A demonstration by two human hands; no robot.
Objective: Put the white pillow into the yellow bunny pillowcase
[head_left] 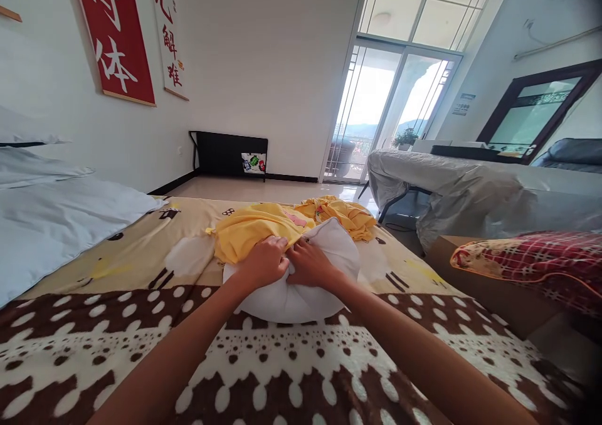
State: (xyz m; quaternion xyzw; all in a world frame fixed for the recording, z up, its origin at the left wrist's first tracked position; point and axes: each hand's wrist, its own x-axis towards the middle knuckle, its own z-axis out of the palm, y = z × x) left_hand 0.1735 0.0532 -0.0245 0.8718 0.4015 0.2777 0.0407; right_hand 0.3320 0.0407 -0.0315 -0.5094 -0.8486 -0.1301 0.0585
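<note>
- Your left hand (264,261) is curled, pinching the edge of the yellow cloth (249,229) that lies over the white pillow (286,299) on the patterned blanket (301,365).
- Your right hand (310,265), fingers bunched, grips the white pillow just beside it.
- Both look soft, light and limp; take the hem.

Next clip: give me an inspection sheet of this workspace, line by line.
Surface: brown-and-cream patterned fleece blanket covering a bed.
Job's things: round white pillow; yellow fabric cover lying partly over its far edge.
Clutter: pale grey duvet on the left; red plaid cushion on the right.
Grippers: left hand, fingers closed on the yellow cover; right hand on the pillow, touching the left, grip unclear.
Cables: nothing seen.
Surroundings: red wall banner; glass balcony door; table draped in grey sheet.
</note>
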